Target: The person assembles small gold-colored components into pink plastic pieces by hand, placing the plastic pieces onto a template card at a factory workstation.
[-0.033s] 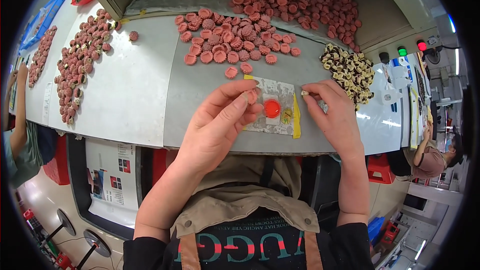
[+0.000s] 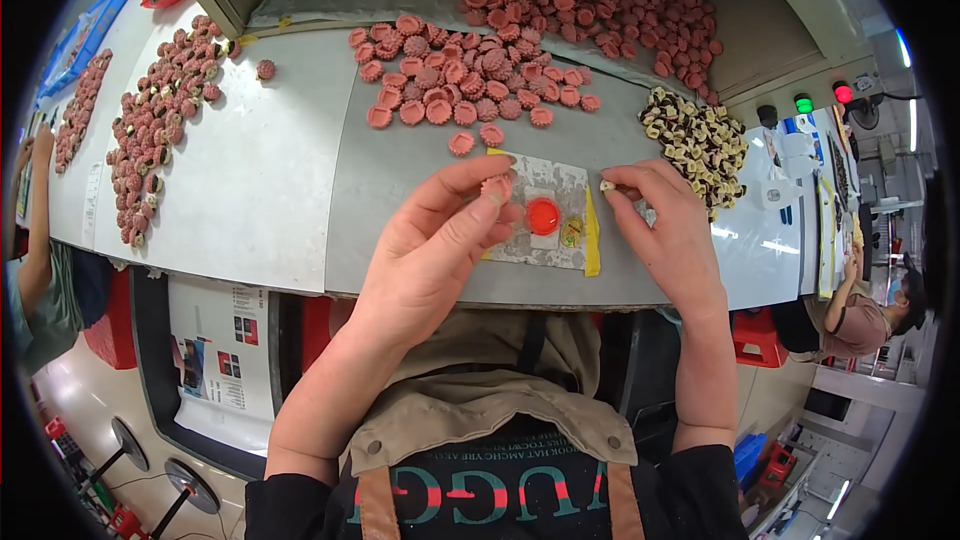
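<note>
Seen from above, a person in a tan apron (image 2: pixel 480 410) and black short sleeves works with both bare hands raised over the near edge of a grey metal table (image 2: pixel 275 190). The left hand (image 2: pixel 420 250) pinches a pink scalloped cup (image 2: pixel 496 187) between thumb and forefinger, the tips close together and the other fingers loosely curled. The cup is above the left part of a worn, mottled mat (image 2: pixel 563 178), which lies near the table's near edge. The right hand (image 2: pixel 668 230) has its thumb and forefinger nearly meeting on a small cream piece (image 2: pixel 607 186), just beyond the mat's right edge; the two held pieces are apart.

On the mat, between the hands, sits a round red dish (image 2: pixel 544 216), with a small yellowish disc (image 2: pixel 571 231) beside it. Yellow tape (image 2: pixel 592 240) runs along the mat's right edge. Toward the table's far edge spreads a heap of pink cups (image 2: pixel 450 80), many showing a squarish hollow. To the right of it is a pile of cream-and-dark pieces (image 2: pixel 695 145). On the table's left part, a long band of pink pieces with cream and dark bits (image 2: pixel 150 135) stretches toward the near edge.
</note>
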Tool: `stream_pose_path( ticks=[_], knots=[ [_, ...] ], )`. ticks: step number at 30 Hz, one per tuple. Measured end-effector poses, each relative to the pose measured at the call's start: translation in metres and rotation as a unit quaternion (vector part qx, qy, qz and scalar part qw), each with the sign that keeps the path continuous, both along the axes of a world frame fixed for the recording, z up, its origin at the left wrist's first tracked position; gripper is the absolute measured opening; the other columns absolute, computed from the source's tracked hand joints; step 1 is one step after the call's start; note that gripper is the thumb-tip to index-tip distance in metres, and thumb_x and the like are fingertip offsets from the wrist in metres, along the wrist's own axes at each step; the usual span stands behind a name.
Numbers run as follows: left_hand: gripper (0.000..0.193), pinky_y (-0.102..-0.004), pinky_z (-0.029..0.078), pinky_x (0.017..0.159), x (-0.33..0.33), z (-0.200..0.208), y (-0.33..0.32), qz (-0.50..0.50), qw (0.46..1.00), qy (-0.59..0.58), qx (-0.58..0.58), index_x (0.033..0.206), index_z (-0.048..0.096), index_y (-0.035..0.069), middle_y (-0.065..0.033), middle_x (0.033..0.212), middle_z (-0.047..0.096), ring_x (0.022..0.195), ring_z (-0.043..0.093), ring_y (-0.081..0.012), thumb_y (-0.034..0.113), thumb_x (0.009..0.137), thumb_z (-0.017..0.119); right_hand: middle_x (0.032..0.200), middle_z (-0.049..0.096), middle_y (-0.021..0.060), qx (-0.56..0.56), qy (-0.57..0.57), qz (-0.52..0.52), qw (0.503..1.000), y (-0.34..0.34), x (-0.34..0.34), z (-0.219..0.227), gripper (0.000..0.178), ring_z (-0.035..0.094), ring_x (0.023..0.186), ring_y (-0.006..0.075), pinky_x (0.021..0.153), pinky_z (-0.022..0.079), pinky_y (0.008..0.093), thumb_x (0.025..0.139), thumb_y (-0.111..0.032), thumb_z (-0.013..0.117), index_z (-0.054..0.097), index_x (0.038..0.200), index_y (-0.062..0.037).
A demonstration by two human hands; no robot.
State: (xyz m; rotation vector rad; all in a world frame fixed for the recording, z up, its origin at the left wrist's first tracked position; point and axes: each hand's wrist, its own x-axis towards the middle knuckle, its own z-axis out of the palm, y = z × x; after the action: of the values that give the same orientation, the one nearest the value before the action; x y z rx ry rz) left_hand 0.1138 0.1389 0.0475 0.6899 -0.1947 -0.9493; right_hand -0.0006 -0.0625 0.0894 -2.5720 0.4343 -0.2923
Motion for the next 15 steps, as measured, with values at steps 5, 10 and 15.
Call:
stream_pose_path(
  ticks=[5,10,15],
  knots=[
    [0.035,-0.0241,0.045,0.085,0.002,-0.002,0.002,-0.003,0.999,-0.020,0.032,0.129,0.050,0.005,-0.0012,0.113,0.057,0.095,0.056,-0.0101,0.012,0.095,0.057,0.094,0.060,0.0107,0.011,-0.033,0.085,0.996,0.026,0.009,0.006,0.021,0.060,0.084,0.0248,0.071,0.048,0.0320,0.080,-0.002,0.065,0.065,0.101,-0.0028],
    [0.035,-0.0243,0.047,0.086,0.000,-0.002,0.000,0.023,0.999,-0.017,0.014,0.129,0.049,0.004,-0.0014,0.113,0.057,0.098,0.058,-0.0109,0.010,0.095,0.056,0.093,0.058,0.0099,-0.068,-0.033,0.146,0.986,0.035,0.015,-0.006,0.024,0.058,0.086,0.0262,0.073,0.048,0.0350,0.078,-0.004,0.068,0.066,0.101,-0.0040],
    [0.033,-0.0248,0.047,0.087,0.000,-0.005,0.001,0.030,0.999,-0.024,0.003,0.127,0.050,0.004,-0.0029,0.113,0.057,0.098,0.059,-0.0116,0.010,0.096,0.056,0.092,0.058,0.0095,-0.054,-0.041,0.118,0.991,0.039,0.016,-0.007,0.022,0.058,0.085,0.0268,0.072,0.048,0.0366,0.079,-0.004,0.067,0.066,0.101,-0.0040]
  ],
)
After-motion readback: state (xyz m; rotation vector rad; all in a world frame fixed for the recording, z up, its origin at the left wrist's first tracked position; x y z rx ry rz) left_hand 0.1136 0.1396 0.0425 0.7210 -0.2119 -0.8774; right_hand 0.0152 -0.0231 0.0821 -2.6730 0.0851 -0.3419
